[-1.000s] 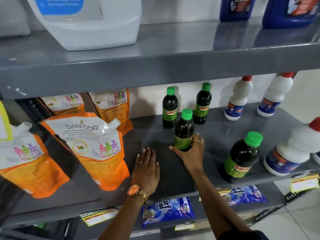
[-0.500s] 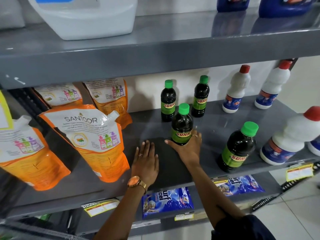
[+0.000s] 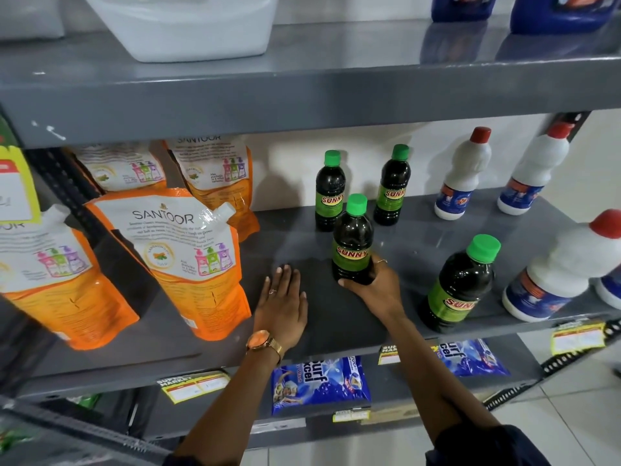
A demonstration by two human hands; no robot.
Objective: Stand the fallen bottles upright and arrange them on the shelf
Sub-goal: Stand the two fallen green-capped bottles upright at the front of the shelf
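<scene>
Dark bottle [image 3: 353,240] upright in right hand [image 3: 376,287].

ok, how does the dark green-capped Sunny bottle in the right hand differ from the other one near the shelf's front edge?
The held dark green-capped Sunny bottle is gripped low by the right hand; the front-edge Sunny bottle stands free, untouched. The held one sits mid-shelf, just in front of the back pair; the free one stands further right, near the grey metal shelf lip. The free one looks tilted in this wide-angle view. Both share green caps, dark contents and green labels.
</scene>
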